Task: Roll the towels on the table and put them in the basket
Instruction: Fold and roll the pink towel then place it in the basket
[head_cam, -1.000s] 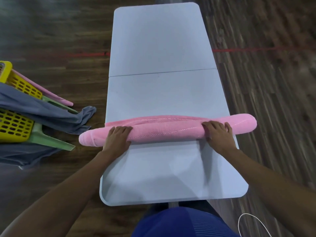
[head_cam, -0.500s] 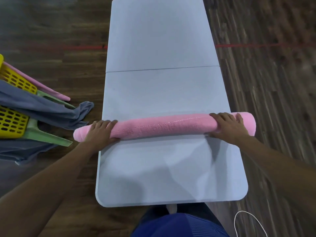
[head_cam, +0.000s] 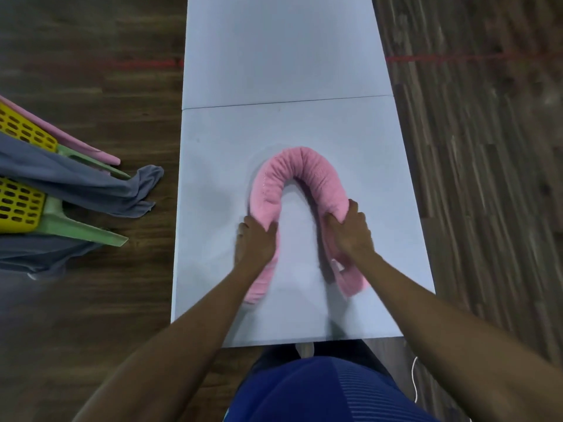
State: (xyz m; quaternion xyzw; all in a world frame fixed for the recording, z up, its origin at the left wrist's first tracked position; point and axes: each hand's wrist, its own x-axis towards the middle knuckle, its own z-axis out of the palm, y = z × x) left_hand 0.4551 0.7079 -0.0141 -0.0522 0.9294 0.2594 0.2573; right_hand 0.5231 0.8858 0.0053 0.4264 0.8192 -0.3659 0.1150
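A pink towel [head_cam: 301, 167], rolled into a long sausage, lies bent in an upside-down U on the grey table [head_cam: 283, 56]. Its bend points away from me and both ends trail toward the near edge. My left hand [head_cam: 256, 242] grips the left leg of the roll. My right hand [head_cam: 350, 228] grips the right leg. A yellow perforated basket [head_cam: 19, 202] sits on the floor at the far left, partly cut off by the frame's edge.
Grey cloth [head_cam: 91, 187] drapes over the basket and spills onto the dark wooden floor. Green [head_cam: 82, 231] and pink [head_cam: 100, 155] plastic legs stick out beside the basket. A white cable [head_cam: 413, 379] lies on the floor at my right. A seam crosses the table's middle.
The roll lay straight across the table with my hands near its ends. Both hands have swung toward each other and toward me, bending the roll into a U.
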